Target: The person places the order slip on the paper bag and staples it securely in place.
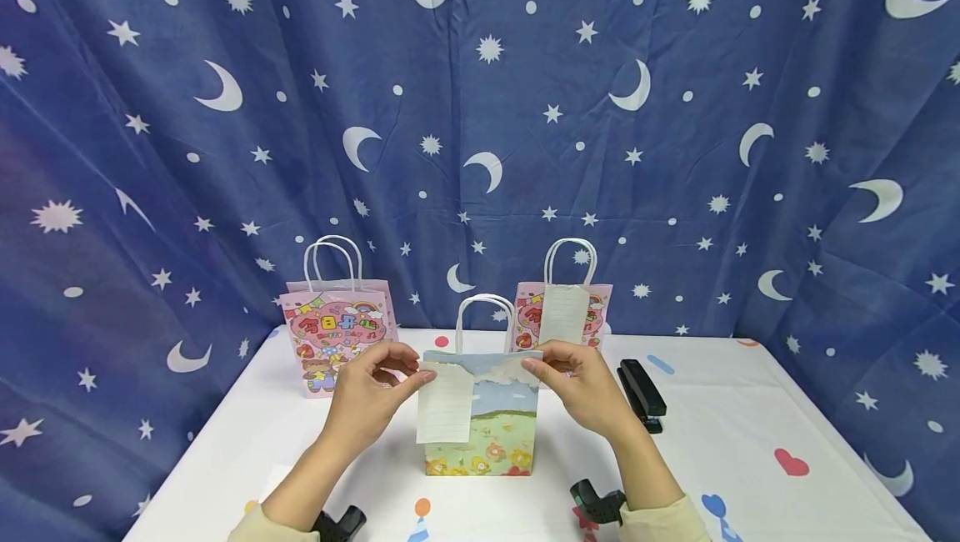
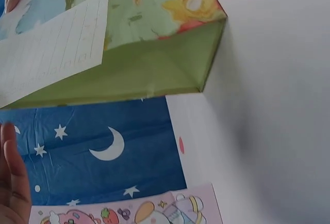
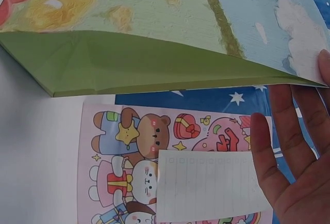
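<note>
Green-and-blue paper gift bag with painted flowers and white handles (image 1: 502,438) held between the hands, over the middle of the white patterned worktop (image 1: 712,417); base contact unclear. Left hand (image 1: 362,398) pinches its top left corner, thumb on the cream lined paper slip (image 1: 444,409); right hand (image 1: 588,392) pinches the top right corner. Slip's fastening not visible: if loose, a slackened left thumb could let it skew or drop. Uneven pulling might crease or tear the paper rim.

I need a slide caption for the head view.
Left hand pinches lined paper at a floral bag; right hand pinches the bag's upper edge.
</note>
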{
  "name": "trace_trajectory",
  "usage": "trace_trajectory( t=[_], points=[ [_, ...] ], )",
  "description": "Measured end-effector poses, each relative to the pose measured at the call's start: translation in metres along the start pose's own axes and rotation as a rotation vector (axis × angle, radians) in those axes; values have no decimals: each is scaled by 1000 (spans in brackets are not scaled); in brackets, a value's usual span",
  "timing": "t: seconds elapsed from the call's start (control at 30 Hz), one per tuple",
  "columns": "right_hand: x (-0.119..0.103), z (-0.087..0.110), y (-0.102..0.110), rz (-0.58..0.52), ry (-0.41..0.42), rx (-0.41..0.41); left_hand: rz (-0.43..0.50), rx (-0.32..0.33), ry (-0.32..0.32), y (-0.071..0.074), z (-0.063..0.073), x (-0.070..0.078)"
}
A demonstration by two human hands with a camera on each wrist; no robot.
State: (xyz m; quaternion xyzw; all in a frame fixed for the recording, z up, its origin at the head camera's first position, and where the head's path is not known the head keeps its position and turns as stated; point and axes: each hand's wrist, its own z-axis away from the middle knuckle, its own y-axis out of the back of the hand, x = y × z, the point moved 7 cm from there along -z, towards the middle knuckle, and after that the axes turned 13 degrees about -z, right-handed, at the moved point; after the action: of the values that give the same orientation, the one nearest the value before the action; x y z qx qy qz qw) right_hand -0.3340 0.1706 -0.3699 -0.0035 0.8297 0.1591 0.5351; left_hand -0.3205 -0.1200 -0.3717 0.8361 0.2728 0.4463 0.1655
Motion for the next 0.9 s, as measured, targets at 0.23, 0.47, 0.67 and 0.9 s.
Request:
trace_trajectory(
  t=[0.23,0.47,0.67,0.9],
  points=[
    [0,-1,-1,4,-2,1,23,17,-49,-11,-5,9],
    [2,-1,-2,-1,3,-5,25,-3,-57,-23,-8,19],
    [4,-1,-2,3,-3,-6,35,-28,-31,-31,-10,28],
    [1,-1,-2,2,25,-15,82,-49,13,-37,-10,34]
  ],
)
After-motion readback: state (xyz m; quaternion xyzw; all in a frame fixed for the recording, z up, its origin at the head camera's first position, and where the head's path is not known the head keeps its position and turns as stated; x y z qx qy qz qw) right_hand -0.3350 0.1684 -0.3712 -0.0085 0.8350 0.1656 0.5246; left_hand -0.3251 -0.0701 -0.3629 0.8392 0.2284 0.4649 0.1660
